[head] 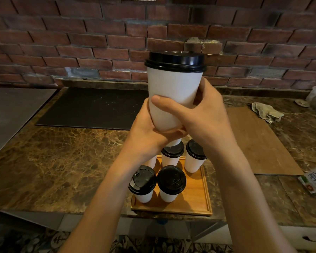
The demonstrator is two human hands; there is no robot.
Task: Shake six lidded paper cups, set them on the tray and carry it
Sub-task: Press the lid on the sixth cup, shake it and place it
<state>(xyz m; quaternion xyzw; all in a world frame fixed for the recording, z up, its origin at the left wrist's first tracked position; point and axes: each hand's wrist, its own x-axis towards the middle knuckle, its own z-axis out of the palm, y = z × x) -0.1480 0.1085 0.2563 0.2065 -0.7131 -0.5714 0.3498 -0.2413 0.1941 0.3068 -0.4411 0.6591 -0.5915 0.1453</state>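
Both hands, left (146, 128) and right (206, 117), grip a white black-lidded paper cup (173, 92) above a wooden tray (199, 198) of cups.

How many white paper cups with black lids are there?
6 cups: held cup in left hand and right hand; two front cups on the orange wooden tray; three back cups, leftmost mostly hidden behind an arm.
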